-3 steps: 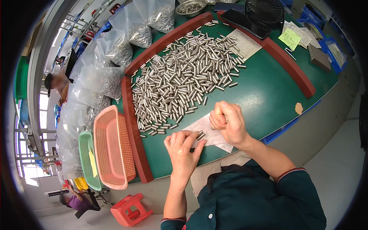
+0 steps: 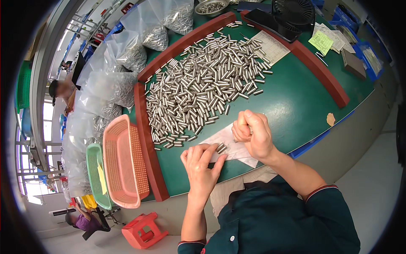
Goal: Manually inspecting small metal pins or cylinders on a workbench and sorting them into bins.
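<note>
Weighing the risks: a judgement only, drawn from how things lie now.
Risk of rolling: the loose metal pins beside the left fingertips are round and smooth, so a nudge could send them off the white paper sheet and toward the near table edge.
Risk of mixing: the big heap of pins lies just beyond the paper; a sorted pin could be knocked back into it by a sweeping hand.
Risk of dropping: whatever is enclosed in the right hand could slip out if the fist were loosened above the green table.
Left hand: laid flat and open on the paper, fingers spread, tips touching or just beside the few pins; nothing is gripped.
Right hand: closed into a fist above the paper; what is held inside cannot be told.
Look of the pins: short, silvery, shiny cylinders, all alike, scattered in every direction.
Surroundings: a red-brown wooden rail bounds the heap; a pink basket sits beyond it.
</note>
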Motion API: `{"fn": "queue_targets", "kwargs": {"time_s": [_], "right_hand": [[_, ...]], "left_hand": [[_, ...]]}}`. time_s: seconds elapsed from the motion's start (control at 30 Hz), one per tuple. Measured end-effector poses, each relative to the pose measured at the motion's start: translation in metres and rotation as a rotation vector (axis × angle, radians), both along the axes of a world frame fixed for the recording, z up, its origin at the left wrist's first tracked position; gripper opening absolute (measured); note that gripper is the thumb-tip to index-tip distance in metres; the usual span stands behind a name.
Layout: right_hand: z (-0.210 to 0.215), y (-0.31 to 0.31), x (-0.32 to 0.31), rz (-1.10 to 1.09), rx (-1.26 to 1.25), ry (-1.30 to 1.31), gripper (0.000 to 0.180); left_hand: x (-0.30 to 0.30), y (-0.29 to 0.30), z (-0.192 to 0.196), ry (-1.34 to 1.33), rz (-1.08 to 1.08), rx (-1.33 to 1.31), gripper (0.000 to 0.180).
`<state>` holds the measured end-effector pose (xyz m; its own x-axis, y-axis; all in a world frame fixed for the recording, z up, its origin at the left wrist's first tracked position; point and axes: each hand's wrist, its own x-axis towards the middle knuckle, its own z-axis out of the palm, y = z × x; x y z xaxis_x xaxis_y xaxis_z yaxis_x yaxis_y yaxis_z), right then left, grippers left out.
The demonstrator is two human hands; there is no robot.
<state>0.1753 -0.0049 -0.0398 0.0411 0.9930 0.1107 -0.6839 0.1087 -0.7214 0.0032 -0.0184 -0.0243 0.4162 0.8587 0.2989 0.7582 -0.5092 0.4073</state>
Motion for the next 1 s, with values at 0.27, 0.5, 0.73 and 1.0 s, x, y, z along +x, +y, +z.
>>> {"fn": "queue_targets", "kwargs": {"time_s": [0.27, 0.5, 0.73, 1.0], "right_hand": [[0.001, 0.001, 0.0, -0.011, -0.029, -0.029, 0.045], [0.002, 0.001, -0.001, -0.007, -0.028, -0.007, 0.045], [0.002, 0.0, -0.001, -0.005, -0.027, -0.003, 0.045], [0.002, 0.0, 0.0, -0.004, -0.025, -0.01, 0.044]], "left_hand": [[-0.009, -0.001, -0.004, -0.043, 0.006, 0.056, 0.023], [0.005, -0.004, -0.003, -0.078, 0.034, 0.096, 0.019], [0.004, 0.003, -0.013, -0.023, 0.063, 0.14, 0.015], [0.003, 0.004, -0.013, -0.033, 0.118, 0.151, 0.014]]}}
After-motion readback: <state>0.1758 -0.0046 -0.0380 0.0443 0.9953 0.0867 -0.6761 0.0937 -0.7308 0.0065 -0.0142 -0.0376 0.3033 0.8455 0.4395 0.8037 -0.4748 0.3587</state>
